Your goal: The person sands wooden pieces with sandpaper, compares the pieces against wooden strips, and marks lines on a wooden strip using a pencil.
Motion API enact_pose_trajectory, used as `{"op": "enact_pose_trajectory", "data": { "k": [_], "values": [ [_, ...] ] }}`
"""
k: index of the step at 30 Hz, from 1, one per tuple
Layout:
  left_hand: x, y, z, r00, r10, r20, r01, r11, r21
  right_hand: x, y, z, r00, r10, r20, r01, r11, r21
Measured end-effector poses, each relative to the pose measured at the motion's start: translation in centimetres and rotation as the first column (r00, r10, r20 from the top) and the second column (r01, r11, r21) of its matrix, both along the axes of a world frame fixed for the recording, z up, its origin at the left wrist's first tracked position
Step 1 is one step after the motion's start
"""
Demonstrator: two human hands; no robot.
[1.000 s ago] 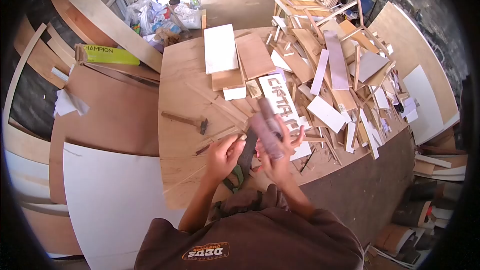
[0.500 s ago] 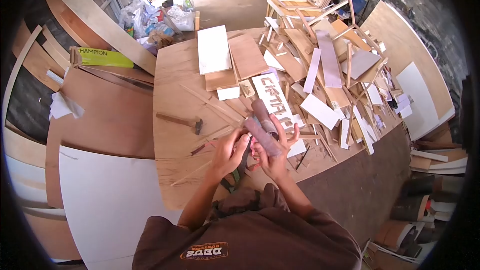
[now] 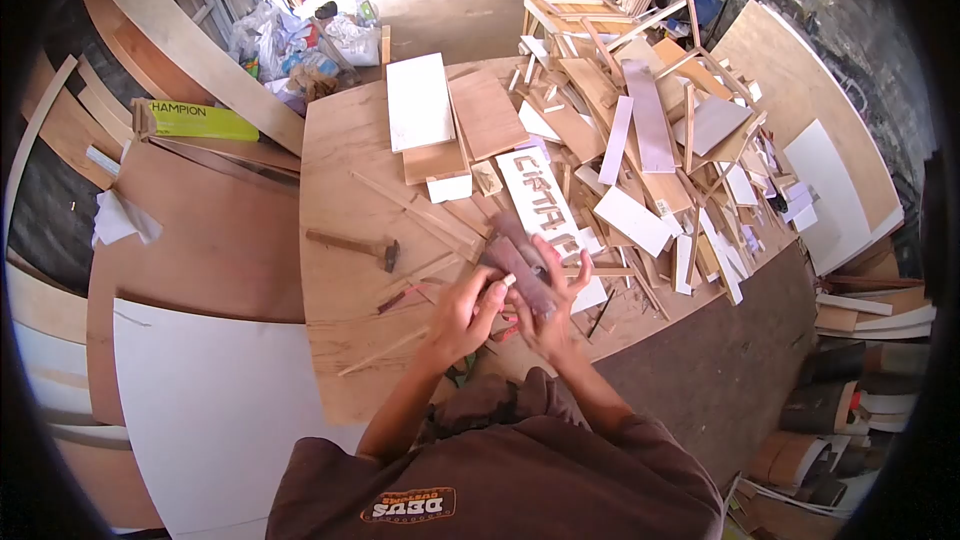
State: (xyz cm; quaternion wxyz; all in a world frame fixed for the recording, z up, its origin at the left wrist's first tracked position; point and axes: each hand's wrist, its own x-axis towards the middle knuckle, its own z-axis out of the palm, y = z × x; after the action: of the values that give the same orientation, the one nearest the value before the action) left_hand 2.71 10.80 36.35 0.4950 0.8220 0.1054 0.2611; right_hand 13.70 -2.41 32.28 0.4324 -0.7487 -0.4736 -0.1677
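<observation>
My left hand [image 3: 462,315] pinches a small pale piece [image 3: 509,280] against the sandpaper. My right hand [image 3: 556,310] is wrapped round a curled brown strip of sandpaper [image 3: 520,262], partly blurred. Just beyond the hands lies a white board [image 3: 537,195] with cut-out letters, its near end hidden by my right hand. A hammer [image 3: 355,246] rests on the wooden table [image 3: 335,155] to the left of my hands. Something green, partly hidden, shows below my left hand.
Wood offcuts [image 3: 633,220] are heaped on the table's right side. A white panel [image 3: 420,102] lies near the far edge. Large sheets [image 3: 215,390] stand at the left. Plastic bags [image 3: 290,50] lie beyond the table. Two people are partly visible in the far background.
My left hand has come up against the sandpaper, and the small pale piece now shows at its fingertips. The sandpaper has shifted in my right hand. The view has moved slightly.
</observation>
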Motion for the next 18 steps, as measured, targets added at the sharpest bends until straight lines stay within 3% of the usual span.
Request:
{"op": "enact_pose_trajectory", "data": {
  "k": [3, 5, 7, 9, 13, 15, 18],
  "values": [
    [-0.4, 0.5, -0.1, 0.995, -0.042, 0.087, 0.033, 0.994, 0.1, -1.3, 0.4, 1.3, 1.0, -0.014, -0.019, 0.016, 0.995, 0.099],
    [-0.4, 0.6, 0.4, 0.999, -0.008, 0.053, 0.009, 1.0, -0.026, -1.7, 0.5, 2.1, 0.986, -0.063, -0.156, 0.072, 0.996, 0.053],
    [-0.3, 0.7, 0.3, 0.999, -0.007, 0.046, 0.008, 1.0, -0.018, -1.3, 0.7, 2.0, 0.989, -0.051, -0.14, 0.064, 0.994, 0.091],
    [-0.2, 0.3, 0.7, 0.993, 0.047, 0.112, -0.033, 0.992, -0.125, -1.4, 0.6, 2.4, 0.982, 0.03, -0.189, -0.022, 0.999, 0.047],
    [-0.1, 0.8, 0.8, 0.993, 0.037, 0.114, -0.021, 0.99, -0.136, -1.0, 0.5, 2.7, 0.976, 0.066, -0.21, -0.069, 0.998, -0.008],
    [0.0, 1.0, 0.6, 0.995, 0.05, 0.09, -0.041, 0.994, -0.098, -1.2, 0.4, 4.1, 0.927, 0.181, -0.33, -0.162, 0.983, 0.083],
    [-0.1, 1.0, 0.6, 0.999, 0.019, 0.044, -0.018, 0.999, -0.036, -0.5, 0.1, 4.1, 0.906, 0.226, -0.358, -0.17, 0.969, 0.182]
  ]
}}
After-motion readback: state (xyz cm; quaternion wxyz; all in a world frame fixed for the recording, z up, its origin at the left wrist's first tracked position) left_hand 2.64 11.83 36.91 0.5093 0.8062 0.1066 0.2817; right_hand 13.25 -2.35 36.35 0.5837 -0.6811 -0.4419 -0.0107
